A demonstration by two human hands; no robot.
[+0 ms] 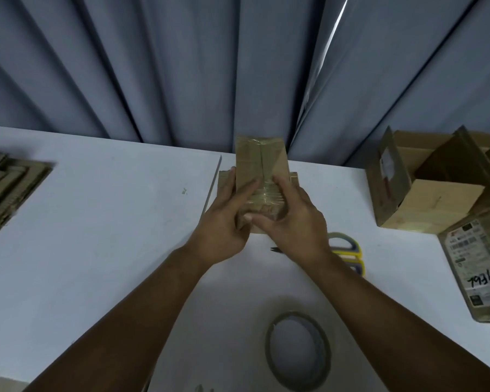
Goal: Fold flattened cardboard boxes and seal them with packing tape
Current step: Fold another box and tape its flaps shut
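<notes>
A grey-blue pleated curtain [181, 66] hangs behind everything, and below it lies the white surface [96, 222] I work at. At the far right stands a large open brown cardboard box [436, 205] with its flaps raised. At the left edge lies a stack of flattened brown cardboard sheets [9, 185], blurred. Near the right edge rests a brown parcel with a white printed label [475, 267] with digits handwritten on it in black.

In the middle, at the far side of the surface, is the small narrow brown cardboard box [259, 162] I am sealing. It sits on a flat piece of brown cardboard [224, 182]. Its top flaps meet in a seam down the centre, and clear glossy tape runs along that seam — shiny over the far end, wrinkled into ridges at the near end.

Both my hands are clamped on this box, close together. My left hand [224, 224] grips its left side, fingers along the wall and thumb across the top. My right hand [294, 222] lays its fingers on the wrinkled tape, thumb hooked against the near end.

Closer to me lies a grey ring-shaped roll of packing tape [270, 349], flat on the surface. Just beside my right wrist are scissors with yellow and grey handles [351, 254] — partly hidden by my arm.
</notes>
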